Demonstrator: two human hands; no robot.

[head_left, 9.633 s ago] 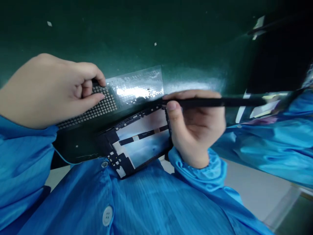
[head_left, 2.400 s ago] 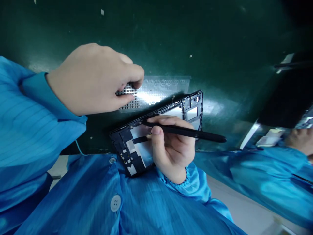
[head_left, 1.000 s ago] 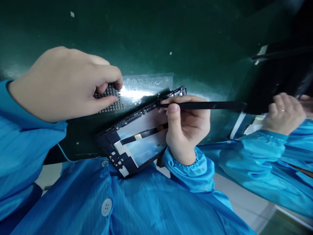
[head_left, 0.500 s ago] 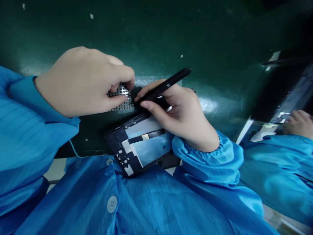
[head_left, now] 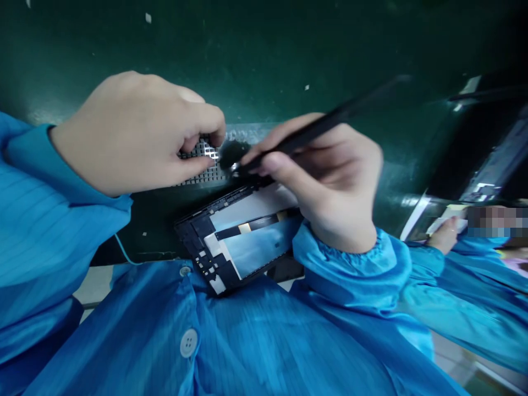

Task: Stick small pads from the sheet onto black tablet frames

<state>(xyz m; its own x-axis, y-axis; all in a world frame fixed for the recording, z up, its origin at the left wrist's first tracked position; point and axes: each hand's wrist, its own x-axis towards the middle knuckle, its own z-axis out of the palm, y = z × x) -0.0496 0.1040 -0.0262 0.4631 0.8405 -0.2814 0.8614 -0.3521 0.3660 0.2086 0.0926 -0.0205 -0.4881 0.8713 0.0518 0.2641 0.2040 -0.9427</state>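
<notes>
My left hand (head_left: 140,137) lies over a silvery sheet of small grid-like pads (head_left: 202,168), its thumb and forefinger closed at the sheet's right part. Pinched in my right hand (head_left: 330,170) is a slim black tool that looks like tweezers (head_left: 325,124). Its lower tip is just right of the sheet, and its upper end is smeared by motion. Below both hands, an opened tablet-like device (head_left: 247,236) rests tilted at the table edge, with bluish-silver panels and a black frame. My right wrist partly covers its right end.
A clear film strip (head_left: 256,132) lies behind the sheet on the dark green table (head_left: 247,55). Small white scraps (head_left: 148,18) are scattered about. At the right, a co-worker's hand (head_left: 445,235) holds a pale sheet near a large dark device (head_left: 462,148).
My right hand has moved rightward and turned, with the black tool now lying flatter. My left hand stays nearly in place. The co-worker's hand at the right has shifted.
</notes>
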